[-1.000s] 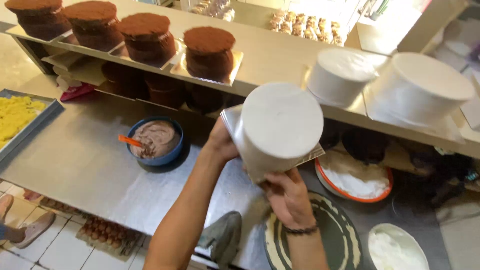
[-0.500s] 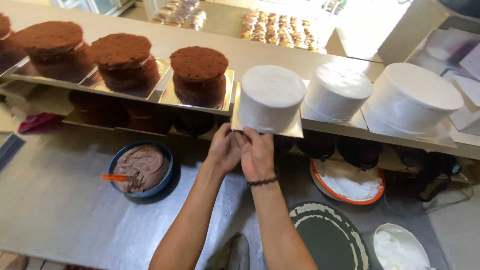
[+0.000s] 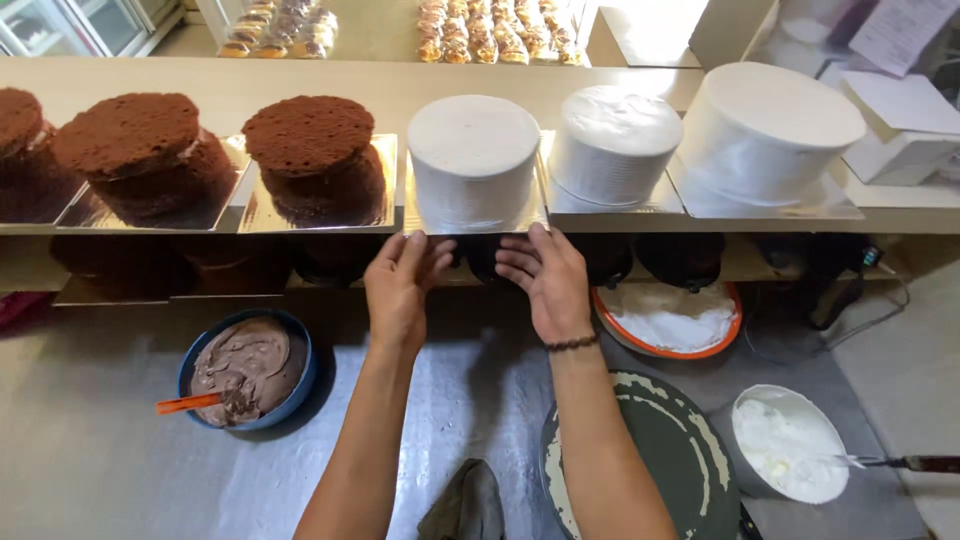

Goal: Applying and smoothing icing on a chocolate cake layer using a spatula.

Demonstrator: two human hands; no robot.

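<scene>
A white frosted round cake point(image 3: 473, 160) on a gold square board point(image 3: 420, 216) stands on the shelf point(image 3: 300, 85), between a brown unfrosted cake point(image 3: 315, 158) and another white cake point(image 3: 612, 145). My left hand point(image 3: 402, 285) and my right hand point(image 3: 548, 277) are just below the board's front edge, fingers spread, fingertips touching or almost touching it. Neither hand holds anything. A dark bead bracelet is on my right wrist.
A large white cake point(image 3: 768, 135) stands at the shelf's right end, more brown cakes point(image 3: 140, 155) at its left. On the steel counter: a blue bowl of chocolate cream point(image 3: 247, 366) with an orange spatula, a green turntable point(image 3: 672, 455), a white cream bowl point(image 3: 790, 443), an orange-rimmed plate point(image 3: 672, 318), a cloth point(image 3: 465, 505).
I carried the white cake on its board up from over the counter and set it on the shelf. My hands have let go and drawn back to the board's front edge.
</scene>
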